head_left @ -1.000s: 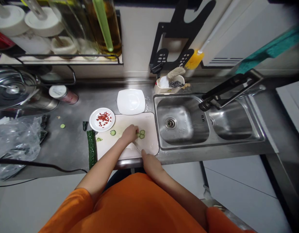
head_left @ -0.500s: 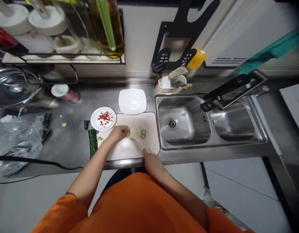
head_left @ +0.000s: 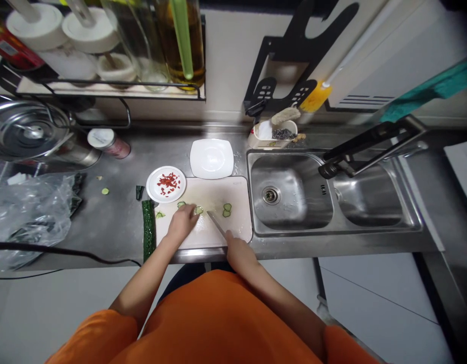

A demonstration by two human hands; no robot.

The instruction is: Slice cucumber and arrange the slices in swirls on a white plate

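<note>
My right hand [head_left: 241,253] is wrapped round the handle of a knife [head_left: 217,224], its blade slanting up and left over the white cutting board [head_left: 208,240]. With fingers bent together, my left hand [head_left: 182,222] pinches a cucumber slice [head_left: 199,210] just left of the blade tip. Two more cucumber slices [head_left: 227,210] lie touching on the board's right side. Behind my left fingers is another green piece [head_left: 181,204], partly hidden. Green scraps [head_left: 159,215] rest at the board's left edge, beside a long dark-green cucumber [head_left: 148,230].
A round plate with chopped red pieces [head_left: 152,187] overlaps the board's back left corner. Behind the board stands a white square plate [head_left: 212,157]. To the right is a double sink [head_left: 294,230] with a black faucet [head_left: 355,146]. A plastic bag [head_left: 40,212] lies at left.
My left hand has drawn back slightly to the left, so the slice at its fingertips shows more. The knife blade now lies a little apart from it. The view has shifted slightly.
</note>
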